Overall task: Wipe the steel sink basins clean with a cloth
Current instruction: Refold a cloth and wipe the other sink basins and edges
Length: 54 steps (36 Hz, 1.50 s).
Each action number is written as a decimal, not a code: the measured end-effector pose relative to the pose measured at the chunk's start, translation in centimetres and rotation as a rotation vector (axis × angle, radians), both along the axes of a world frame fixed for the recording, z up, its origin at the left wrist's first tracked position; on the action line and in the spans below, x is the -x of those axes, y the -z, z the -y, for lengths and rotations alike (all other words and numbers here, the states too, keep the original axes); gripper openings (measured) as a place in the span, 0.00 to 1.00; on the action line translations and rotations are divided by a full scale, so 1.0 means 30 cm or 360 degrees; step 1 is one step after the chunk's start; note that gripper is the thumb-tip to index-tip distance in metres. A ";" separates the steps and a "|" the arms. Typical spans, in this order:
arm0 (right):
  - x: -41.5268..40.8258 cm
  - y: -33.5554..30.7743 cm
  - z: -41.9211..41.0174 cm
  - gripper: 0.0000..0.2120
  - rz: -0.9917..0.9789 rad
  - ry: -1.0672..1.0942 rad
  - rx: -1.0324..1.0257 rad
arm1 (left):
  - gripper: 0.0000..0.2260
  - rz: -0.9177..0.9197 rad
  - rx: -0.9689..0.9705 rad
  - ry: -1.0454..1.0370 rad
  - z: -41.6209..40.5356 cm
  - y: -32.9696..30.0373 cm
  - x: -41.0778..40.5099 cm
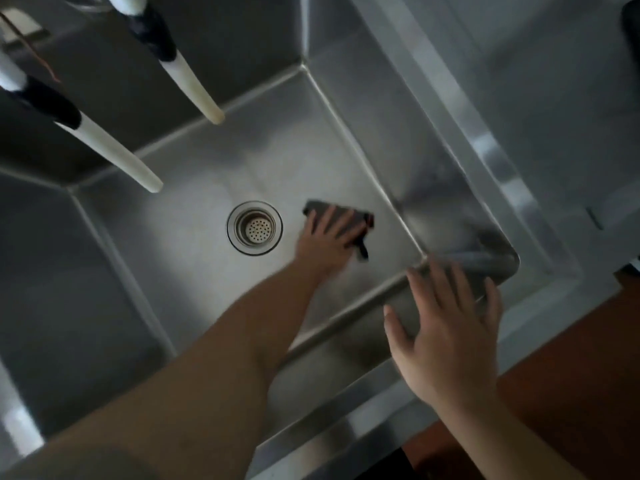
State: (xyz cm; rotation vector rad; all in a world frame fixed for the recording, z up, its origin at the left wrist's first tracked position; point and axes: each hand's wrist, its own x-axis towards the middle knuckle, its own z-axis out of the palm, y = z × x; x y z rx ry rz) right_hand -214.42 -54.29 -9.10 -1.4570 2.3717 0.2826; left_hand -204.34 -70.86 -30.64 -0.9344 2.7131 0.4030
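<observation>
Left hand flat, fingers spread, pressing dark grey crumpled cloth onto the floor of the brushed steel square sink basin, just right of the round perforated steel drain strainer. Right hand open, fingers straight and splayed, over the basin's near right rim; touching or hovering, cannot tell. Two tapered cream spouts with black collars above. No readable writing.

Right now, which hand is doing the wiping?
The left hand, pressing the dark cloth flat on the basin floor beside the drain. The right hand is open and holds nothing.
</observation>
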 end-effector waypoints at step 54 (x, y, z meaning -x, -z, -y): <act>0.001 0.040 -0.026 0.17 -0.0026 -0.0045 0.0466 | 0.27 0.0237 -0.0283 0.0512 -0.276 -0.042 -0.517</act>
